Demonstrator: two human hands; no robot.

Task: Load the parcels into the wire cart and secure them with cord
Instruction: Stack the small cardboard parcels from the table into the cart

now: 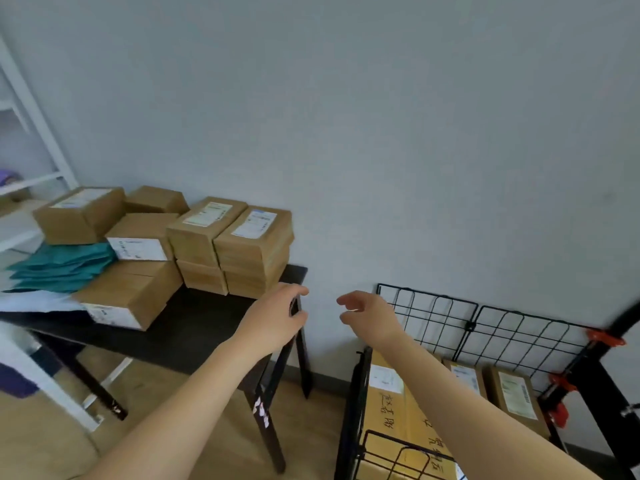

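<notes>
Grey wall (381, 133) backs the whole scene, with a dark counter (194, 327) against it on the left. The parcels (252, 251) not yet loaded sit on that counter as brown boxes stacked two high, the nearest pile close to the counter's right edge. More boxes (391, 410) stand on end inside the wire cart (450, 320) on the floor just right of the counter.

My left grip (277, 317) hovers over the counter's right corner, just in front of the nearest pile. Its fingers are loosely curled and apart, holding nothing. My right grip (370, 317) hangs between counter and cart, equally loose and empty.

The risk I see is in the lift. If I take a top box one-handed or drag it, the box under it or its neighbour could slide off the near edge. The cart's back panel seems held by red clamps (602, 337), so a box dropped hard against it might shift it. Teal mailers (62, 268) lie loose farther left and could slip if the piles get nudged. I see no cord anywhere.
</notes>
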